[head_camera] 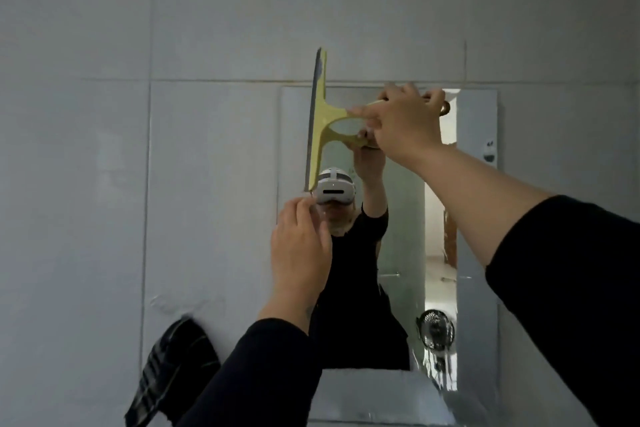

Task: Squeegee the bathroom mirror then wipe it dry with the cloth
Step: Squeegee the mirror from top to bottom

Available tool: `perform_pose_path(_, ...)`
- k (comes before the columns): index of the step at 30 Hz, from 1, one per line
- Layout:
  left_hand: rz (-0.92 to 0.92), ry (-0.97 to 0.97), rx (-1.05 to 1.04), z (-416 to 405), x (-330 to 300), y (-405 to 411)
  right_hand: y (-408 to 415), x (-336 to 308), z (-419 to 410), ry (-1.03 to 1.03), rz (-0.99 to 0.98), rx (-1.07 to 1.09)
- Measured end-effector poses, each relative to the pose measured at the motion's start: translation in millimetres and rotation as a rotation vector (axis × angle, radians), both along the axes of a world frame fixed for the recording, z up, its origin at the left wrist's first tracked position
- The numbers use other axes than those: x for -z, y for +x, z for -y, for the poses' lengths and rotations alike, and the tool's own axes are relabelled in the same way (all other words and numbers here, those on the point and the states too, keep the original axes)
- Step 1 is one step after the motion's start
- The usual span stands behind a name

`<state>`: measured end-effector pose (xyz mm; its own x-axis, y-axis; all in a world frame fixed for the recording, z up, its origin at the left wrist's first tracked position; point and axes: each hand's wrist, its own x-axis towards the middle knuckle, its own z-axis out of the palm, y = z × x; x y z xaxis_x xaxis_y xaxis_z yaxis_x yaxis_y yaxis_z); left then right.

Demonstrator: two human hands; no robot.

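Observation:
A rectangular mirror [401,253] hangs on the tiled wall. My right hand [407,121] grips the handle of a yellow squeegee [320,125]. The squeegee's blade stands nearly upright near the mirror's left edge, its top end above the mirror on the tile. My left hand [301,246] is raised by the blade's lower end, fingertips at or just short of it; whether they touch is unclear. A dark striped cloth [173,371] hangs on the wall at lower left, apart from both hands.
Grey wall tiles [104,149] surround the mirror. The mirror shows a person in black with a white headset, a small fan [437,329] and a bright doorway. A pale ledge or box [374,395] sits below the mirror.

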<state>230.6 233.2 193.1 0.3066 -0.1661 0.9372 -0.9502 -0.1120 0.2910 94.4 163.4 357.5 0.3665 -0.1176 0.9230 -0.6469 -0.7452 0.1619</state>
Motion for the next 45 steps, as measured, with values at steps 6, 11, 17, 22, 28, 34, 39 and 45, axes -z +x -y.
perform_pose_path(6, -0.105, 0.114, -0.022, 21, -26, 20, 45, -43, -13, 0.062, -0.008, -0.013)
perform_pose_path(11, -0.153, 0.243, -0.058, 39, -31, 30, 78, -50, -8, 0.014, -0.008, 0.017)
perform_pose_path(17, -0.148, 0.233, -0.093, 48, -27, 35, 76, -43, 15, -0.013, 0.011, 0.029)
perform_pose_path(22, -0.162, 0.27, -0.122, 47, -29, 34, 56, -36, 27, -0.038, 0.031, 0.039)
perform_pose_path(28, -0.164, 0.284, -0.154, 47, -31, 29, 32, -31, 41, -0.029, 0.049, 0.087)
perform_pose_path(34, -0.182, 0.295, -0.173, 48, -33, 29, 0, -20, 60, 0.018, 0.056, 0.159)
perform_pose_path(39, -0.177, 0.293, -0.188, 48, -31, 31, -22, -12, 75, 0.062, 0.099, 0.203)
perform_pose_path(45, -0.178, 0.265, -0.184, 48, -29, 30, -74, 0, 106, 0.247, 0.186, 0.294)
